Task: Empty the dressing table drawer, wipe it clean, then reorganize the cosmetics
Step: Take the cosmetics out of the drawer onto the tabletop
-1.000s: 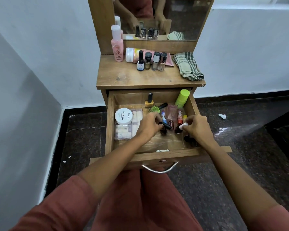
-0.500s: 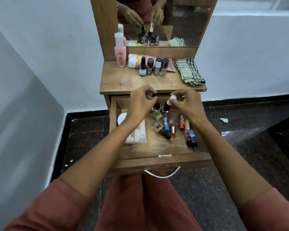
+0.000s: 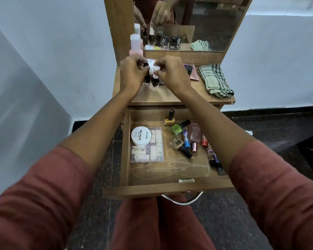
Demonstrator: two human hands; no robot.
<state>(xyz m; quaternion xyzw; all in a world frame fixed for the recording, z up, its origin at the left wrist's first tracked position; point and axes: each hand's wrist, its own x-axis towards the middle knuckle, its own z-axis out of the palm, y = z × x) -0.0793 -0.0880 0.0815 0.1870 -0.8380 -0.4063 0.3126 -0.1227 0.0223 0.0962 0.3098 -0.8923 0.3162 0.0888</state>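
The open wooden drawer [image 3: 126, 150] holds a white nail polish remover jar [image 3: 141, 135] on a clear nail-tip box [image 3: 154, 152], plus several nail polish bottles [image 3: 177, 129] lying at the right. Over the dresser top [image 3: 163, 93], my left hand [image 3: 132, 74] grips a dark nail polish bottle [image 3: 147, 79] by its cap. My right hand [image 3: 172, 73] pinches a white-capped dark bottle [image 3: 154, 81]. Both bottles hang just above the wood, side by side.
A checked cloth [image 3: 215, 80] lies folded at the dresser top's right. A pink bottle [image 3: 135, 44] stands at the back left before the mirror [image 3: 206, 20]. A pink pouch [image 3: 192, 72] with small bottles sits behind my hands. Dark tiled floor surrounds the dresser.
Both hands picked bottles out of the drawer and lifted them up and away, from inside the drawer to above the dresser top.
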